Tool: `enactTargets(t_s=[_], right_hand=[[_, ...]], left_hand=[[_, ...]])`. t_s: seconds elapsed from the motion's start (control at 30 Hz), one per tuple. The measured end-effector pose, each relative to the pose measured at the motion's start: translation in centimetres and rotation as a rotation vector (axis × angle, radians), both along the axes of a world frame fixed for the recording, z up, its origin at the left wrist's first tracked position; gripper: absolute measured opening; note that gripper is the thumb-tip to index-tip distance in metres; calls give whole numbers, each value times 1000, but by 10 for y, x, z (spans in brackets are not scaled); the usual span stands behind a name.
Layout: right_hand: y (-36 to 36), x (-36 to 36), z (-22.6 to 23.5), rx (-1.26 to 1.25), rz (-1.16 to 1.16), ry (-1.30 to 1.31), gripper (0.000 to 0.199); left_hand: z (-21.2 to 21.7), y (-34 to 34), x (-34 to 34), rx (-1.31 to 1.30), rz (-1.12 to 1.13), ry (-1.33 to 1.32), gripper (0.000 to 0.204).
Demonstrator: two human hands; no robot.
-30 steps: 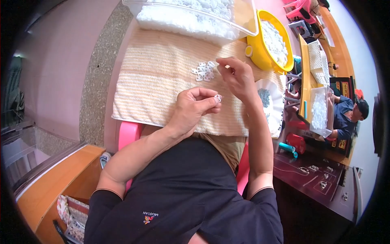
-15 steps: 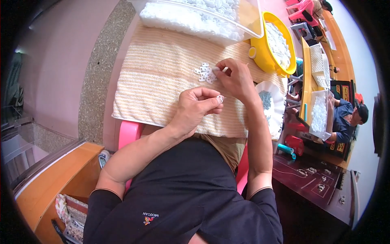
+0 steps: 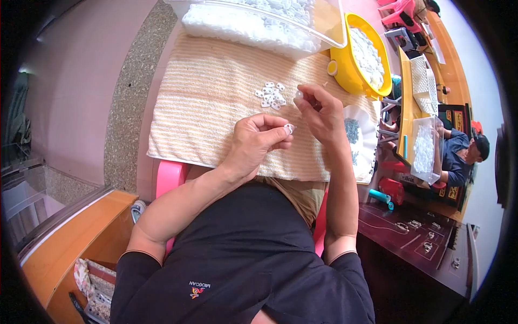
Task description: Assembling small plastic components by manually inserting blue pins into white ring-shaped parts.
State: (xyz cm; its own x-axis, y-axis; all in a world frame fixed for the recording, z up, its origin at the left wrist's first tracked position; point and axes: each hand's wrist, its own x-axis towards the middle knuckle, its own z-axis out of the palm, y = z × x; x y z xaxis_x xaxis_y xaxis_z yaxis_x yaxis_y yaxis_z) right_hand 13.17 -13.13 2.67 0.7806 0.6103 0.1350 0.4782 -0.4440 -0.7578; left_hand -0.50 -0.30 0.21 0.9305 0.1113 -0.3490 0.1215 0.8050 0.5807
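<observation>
My left hand (image 3: 260,139) pinches a small white plastic piece (image 3: 289,128) between thumb and forefinger above the striped towel. Farther right, my right hand (image 3: 322,112) is closed in a pinch on another small white plastic piece (image 3: 299,94), held at the fingertips and partly hidden. Between and beyond the hands lies a loose pile of small white plastic pieces with holes (image 3: 271,96). The cream and tan striped towel (image 3: 199,102) spreads beneath both hands.
A clear bin (image 3: 329,38) of white pieces stands at the far edge, beside a yellow tub (image 3: 338,54) of more. Right of my right hand, a white dish (image 3: 366,121) holds small grey parts. Another person (image 3: 461,162) sits at the right near a clear box (image 3: 436,137).
My right hand has drawn back from the pile to the right, with a white plastic piece in its fingertips. My left hand has barely moved.
</observation>
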Motion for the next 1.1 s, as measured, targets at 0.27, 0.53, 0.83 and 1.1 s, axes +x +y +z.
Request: enactTargets(t_s=[0.27,0.53,0.83,1.1], right_hand=[[-14,-18,-4,209,-44,401,26],[-33,-28,-17,311,59,583,27],[-33,-34,-17,368,67,704,28],[-33,-37,-17,426,29,780,28]], left_hand=[[0,0,0,4,38,-14,13],[-4,0,1,1,28,8,12],[-3,1,2,-17,19,32,13],[-4,2,2,2,-20,46,16]])
